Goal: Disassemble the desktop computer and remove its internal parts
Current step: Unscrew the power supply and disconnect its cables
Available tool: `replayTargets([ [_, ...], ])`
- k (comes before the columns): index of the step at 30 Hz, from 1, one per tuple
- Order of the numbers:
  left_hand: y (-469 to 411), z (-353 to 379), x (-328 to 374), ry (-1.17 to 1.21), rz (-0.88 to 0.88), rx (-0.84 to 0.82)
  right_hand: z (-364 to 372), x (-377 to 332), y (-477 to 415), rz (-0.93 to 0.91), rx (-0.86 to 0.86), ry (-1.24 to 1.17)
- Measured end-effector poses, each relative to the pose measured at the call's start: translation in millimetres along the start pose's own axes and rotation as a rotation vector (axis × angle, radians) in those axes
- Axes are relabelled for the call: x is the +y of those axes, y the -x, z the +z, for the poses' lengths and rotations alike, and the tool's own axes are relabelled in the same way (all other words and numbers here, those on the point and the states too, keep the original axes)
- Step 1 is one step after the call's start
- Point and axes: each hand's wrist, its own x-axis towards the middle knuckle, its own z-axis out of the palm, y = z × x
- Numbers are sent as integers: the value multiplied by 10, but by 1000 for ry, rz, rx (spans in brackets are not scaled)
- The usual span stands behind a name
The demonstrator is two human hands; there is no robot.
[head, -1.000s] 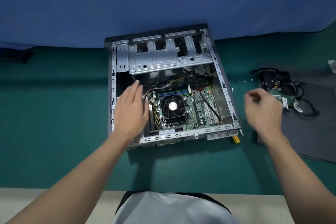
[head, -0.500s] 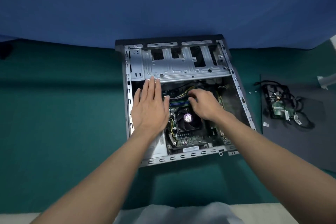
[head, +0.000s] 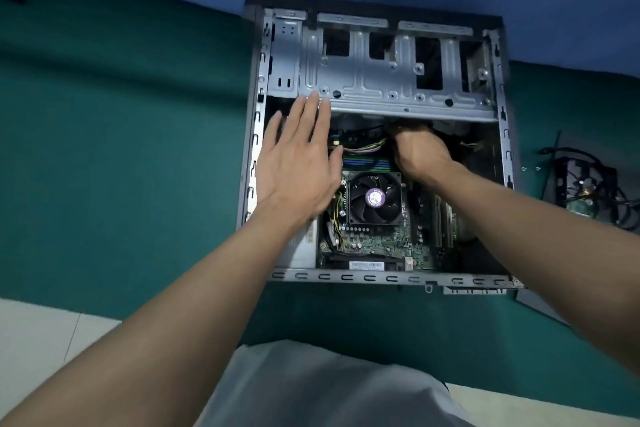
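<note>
Grey metal desktop computer case (head: pixel 381 277) lies on its side, open, on the green cloth table (head: pixel 121 149). Left hand (head: pixel 298 163) is flat with fingers straight over the case's left side, fingertips at the edge of the silver perforated drive cage (head: pixel 381 87). Right hand (head: pixel 420 152) reaches under that cage; its fingers are hidden, so I can't tell whether it grips anything. The black square cooler fan (head: pixel 374 198) with a purple sticker sits on the green motherboard (head: pixel 381 243), between the forearms. A tangle of black cables (head: pixel 585 191) lies on the dark mat (head: pixel 540 303) to the right, apart from the case.
</note>
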Motion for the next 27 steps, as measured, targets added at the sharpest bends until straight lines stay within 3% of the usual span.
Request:
replayTargets([
  [11,-46,45,134,-74,-55,-12,35,69,-162,-89,128,39],
  [16,-28,19,133,-43,-51,2,24,68,-130,-67,80,37],
  [22,-27,8,112,-23,-56,13,-123,177,-237,-206,-61,60],
  [27,-9,15,113,-17,-56,16,-45,103,-155,-196,3,99],
])
